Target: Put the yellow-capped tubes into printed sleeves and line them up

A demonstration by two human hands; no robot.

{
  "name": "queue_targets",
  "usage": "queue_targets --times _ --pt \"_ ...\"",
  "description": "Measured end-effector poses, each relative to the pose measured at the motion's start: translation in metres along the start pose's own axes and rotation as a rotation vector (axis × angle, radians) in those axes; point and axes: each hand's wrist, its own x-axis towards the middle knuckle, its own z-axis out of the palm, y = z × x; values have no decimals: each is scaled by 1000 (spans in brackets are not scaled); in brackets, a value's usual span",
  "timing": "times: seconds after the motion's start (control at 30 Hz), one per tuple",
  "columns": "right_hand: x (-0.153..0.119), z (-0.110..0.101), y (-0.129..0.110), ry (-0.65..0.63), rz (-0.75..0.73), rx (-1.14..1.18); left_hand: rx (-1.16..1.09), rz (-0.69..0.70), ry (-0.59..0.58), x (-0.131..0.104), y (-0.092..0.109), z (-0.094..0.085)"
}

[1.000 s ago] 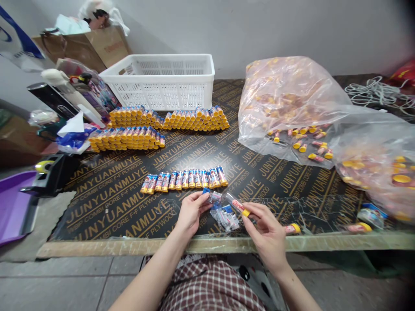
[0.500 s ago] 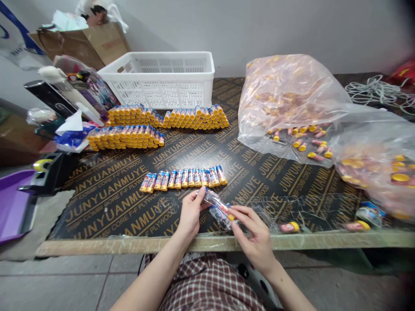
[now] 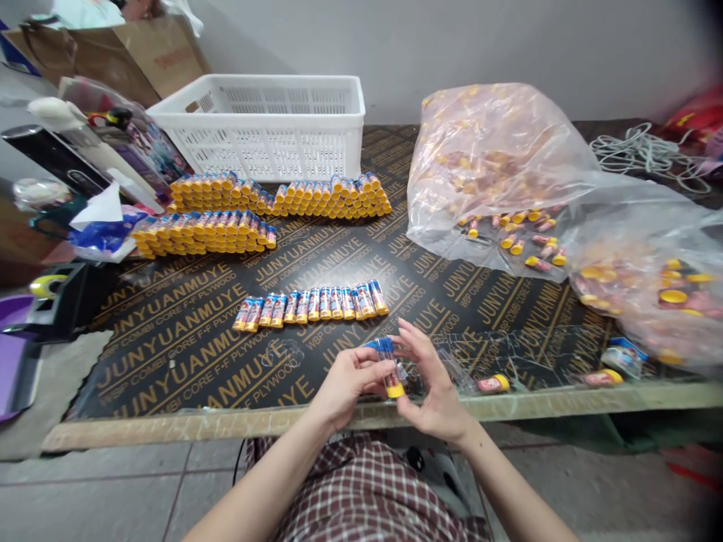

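Observation:
Near the table's front edge my left hand is closed on a small tube with a yellow end and clear plastic and blue at its top. My right hand is beside the tube, its fingers apart and curved around the right side. Beyond my hands lies a row of blue-and-yellow tubes, side by side. A loose pink tube with a yellow cap rests to the right of my right hand, and another yellow-capped tube lies farther right.
Stacked tubes stand at the back left, before a white basket. Large clear bags of yellow-capped pieces fill the right. A black bottle and a purple dustpan are at the left.
The tube is now upright between my hands, where it was slanted and stretched between both. My right hand has opened its fingers from it. The view has shifted slightly.

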Motion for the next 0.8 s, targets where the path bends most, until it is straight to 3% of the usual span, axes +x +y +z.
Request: queue_targets --times 0.17,0.8 --pt "0 -3 1 -97 16 89 6 -45 -16 -5 -2 4" --pt "-1 5 -1 24 -7 189 -17 -42 -23 -10 -5 10"
